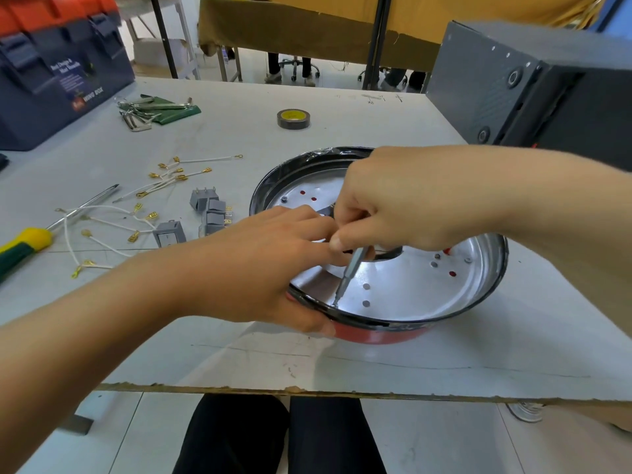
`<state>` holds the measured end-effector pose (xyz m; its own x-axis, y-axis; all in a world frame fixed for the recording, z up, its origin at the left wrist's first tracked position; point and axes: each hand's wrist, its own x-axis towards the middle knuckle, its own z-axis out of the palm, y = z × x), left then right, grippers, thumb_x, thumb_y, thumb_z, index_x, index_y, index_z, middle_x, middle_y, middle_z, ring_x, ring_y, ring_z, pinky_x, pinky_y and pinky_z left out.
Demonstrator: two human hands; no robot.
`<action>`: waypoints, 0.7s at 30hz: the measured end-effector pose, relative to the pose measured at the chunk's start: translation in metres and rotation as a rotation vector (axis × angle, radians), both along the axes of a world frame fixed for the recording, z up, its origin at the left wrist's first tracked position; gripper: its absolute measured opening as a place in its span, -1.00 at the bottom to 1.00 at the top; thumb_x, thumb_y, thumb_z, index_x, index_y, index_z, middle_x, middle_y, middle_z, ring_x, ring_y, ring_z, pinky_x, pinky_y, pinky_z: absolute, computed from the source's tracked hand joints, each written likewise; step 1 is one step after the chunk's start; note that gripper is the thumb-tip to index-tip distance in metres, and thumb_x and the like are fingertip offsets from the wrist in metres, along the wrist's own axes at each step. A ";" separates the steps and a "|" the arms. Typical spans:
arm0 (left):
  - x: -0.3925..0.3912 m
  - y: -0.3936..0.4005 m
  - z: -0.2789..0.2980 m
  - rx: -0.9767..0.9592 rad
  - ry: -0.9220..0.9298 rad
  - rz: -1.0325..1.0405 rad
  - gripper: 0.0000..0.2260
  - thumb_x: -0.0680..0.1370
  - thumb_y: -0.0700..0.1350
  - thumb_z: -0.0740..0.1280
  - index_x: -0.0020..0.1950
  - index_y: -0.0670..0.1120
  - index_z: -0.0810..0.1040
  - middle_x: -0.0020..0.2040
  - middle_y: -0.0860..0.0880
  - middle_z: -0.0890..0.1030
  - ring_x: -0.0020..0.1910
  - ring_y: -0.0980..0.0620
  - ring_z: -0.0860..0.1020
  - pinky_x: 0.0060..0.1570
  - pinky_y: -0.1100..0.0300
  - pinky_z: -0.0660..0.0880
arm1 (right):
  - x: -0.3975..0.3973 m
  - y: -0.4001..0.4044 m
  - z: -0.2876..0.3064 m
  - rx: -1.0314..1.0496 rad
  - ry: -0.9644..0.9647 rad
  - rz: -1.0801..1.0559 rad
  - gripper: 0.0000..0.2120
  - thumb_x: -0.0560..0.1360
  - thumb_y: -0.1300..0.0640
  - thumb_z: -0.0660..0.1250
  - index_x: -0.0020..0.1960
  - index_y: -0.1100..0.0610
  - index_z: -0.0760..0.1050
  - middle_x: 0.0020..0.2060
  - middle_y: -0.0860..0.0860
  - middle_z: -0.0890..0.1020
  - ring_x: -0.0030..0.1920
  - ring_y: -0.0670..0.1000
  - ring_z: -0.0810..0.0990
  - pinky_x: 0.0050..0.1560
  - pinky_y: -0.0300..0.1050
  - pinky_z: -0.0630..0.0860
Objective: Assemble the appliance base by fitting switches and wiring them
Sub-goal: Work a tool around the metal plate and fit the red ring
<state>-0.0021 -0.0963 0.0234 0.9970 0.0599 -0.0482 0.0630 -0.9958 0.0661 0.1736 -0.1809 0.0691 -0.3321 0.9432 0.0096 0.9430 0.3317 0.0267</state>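
Head view: your left hand (pixel 270 268) grips the near rim of the appliance base (pixel 427 295), steadying it at table centre; your right hand (pixel 386 213) pinches a small screwdriver (pixel 347 277), tip inside near wall.

One round appliance base (pixel 410 323) with a red outer wall and a shiny metal inside sits on one white counter (pixel 342 364). Two hands are in view, a left hand (pixel 260 265) and a right hand (pixel 393 206), with one thin metal tool (pixel 349 275) between them. Four grey switches lie in a loose group: one (pixel 169 233) set slightly apart and three clustered (pixel 212 210). Several white wires with gold terminals (pixel 164 179) are scattered beside them; the exact number cannot be told. There is one roll of dark tape (pixel 293 119), one screwdriver with a yellow and green handle (pixel 30 242), one pile of hex keys (pixel 150 111), one blue toolbox with an orange lid (pixel 58 77) and one dark grey box (pixel 533 90).
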 end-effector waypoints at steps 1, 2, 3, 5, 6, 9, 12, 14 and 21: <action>0.000 0.000 -0.001 -0.003 -0.016 -0.002 -0.39 0.40 0.36 0.25 0.35 0.08 0.39 0.26 0.09 0.42 0.21 0.03 0.36 0.16 0.09 0.32 | -0.006 -0.001 0.003 -0.078 0.024 -0.042 -0.74 0.30 -0.27 0.13 -0.21 -0.19 0.52 -0.22 -0.45 0.49 -0.33 -0.49 0.42 -0.34 -0.63 0.32; -0.001 0.000 -0.001 -0.002 -0.032 -0.005 -0.40 0.41 0.36 0.26 0.34 0.06 0.40 0.23 0.08 0.44 0.18 0.03 0.37 0.15 0.09 0.33 | -0.009 -0.001 0.003 -0.080 0.054 -0.055 -0.72 0.30 -0.26 0.13 -0.22 -0.16 0.54 -0.21 -0.42 0.50 -0.30 -0.47 0.43 -0.20 -0.65 0.29; -0.001 0.000 -0.002 0.000 -0.048 -0.007 -0.40 0.41 0.35 0.28 0.33 0.05 0.41 0.22 0.09 0.45 0.16 0.02 0.37 0.13 0.08 0.33 | -0.009 -0.002 0.001 -0.060 0.093 -0.052 -0.71 0.31 -0.24 0.13 -0.24 -0.13 0.56 -0.21 -0.39 0.51 -0.26 -0.44 0.44 -0.11 -0.59 0.28; -0.001 0.001 -0.003 -0.004 -0.062 -0.010 -0.40 0.40 0.35 0.27 0.33 0.06 0.41 0.23 0.11 0.43 0.15 0.04 0.37 0.14 0.11 0.33 | -0.013 -0.007 0.001 -0.062 0.110 -0.053 -0.72 0.32 -0.20 0.18 -0.24 -0.09 0.59 -0.22 -0.35 0.52 -0.24 -0.38 0.45 -0.09 -0.49 0.32; -0.001 0.002 -0.004 -0.001 -0.062 -0.012 -0.40 0.40 0.36 0.26 0.34 0.08 0.41 0.25 0.14 0.42 0.16 0.06 0.36 0.15 0.15 0.31 | -0.015 -0.009 0.005 -0.084 0.108 -0.055 -0.72 0.32 -0.20 0.19 -0.24 -0.09 0.60 -0.25 -0.36 0.52 -0.26 -0.38 0.45 -0.14 -0.48 0.34; -0.002 0.002 -0.006 0.031 -0.082 -0.028 -0.43 0.39 0.34 0.27 0.30 0.08 0.43 0.22 0.17 0.41 0.14 0.10 0.34 0.08 0.28 0.22 | -0.015 -0.015 0.026 -0.224 0.142 -0.064 -0.73 0.33 -0.18 0.17 -0.24 -0.10 0.59 -0.36 -0.31 0.55 -0.28 -0.34 0.48 -0.22 -0.55 0.33; -0.002 0.002 -0.008 0.050 -0.125 -0.029 -0.48 0.40 0.27 0.35 0.27 0.06 0.45 0.22 0.14 0.44 0.18 0.06 0.38 0.11 0.23 0.27 | -0.003 -0.022 0.037 -0.236 0.300 -0.120 -0.78 0.37 -0.15 0.18 -0.18 -0.13 0.58 -0.40 -0.16 0.61 -0.33 -0.24 0.54 -0.23 -0.54 0.36; -0.001 0.002 -0.009 0.041 -0.140 -0.022 -0.48 0.41 0.25 0.35 0.30 0.06 0.44 0.23 0.12 0.46 0.21 0.06 0.39 0.17 0.15 0.33 | 0.007 -0.028 0.031 -0.171 0.449 -0.140 -0.81 0.40 -0.11 0.22 -0.16 -0.11 0.59 -0.39 -0.14 0.63 -0.34 -0.19 0.56 -0.23 -0.48 0.42; -0.008 0.005 -0.011 0.034 -0.220 -0.059 -0.54 0.44 0.23 0.31 0.20 -0.03 0.54 0.28 0.06 0.51 0.21 0.02 0.52 0.04 0.05 0.56 | 0.036 -0.053 -0.015 0.080 0.915 -0.260 -0.81 0.26 0.02 0.53 -0.15 0.02 0.63 -0.28 0.04 0.70 -0.26 0.14 0.63 -0.27 0.24 0.59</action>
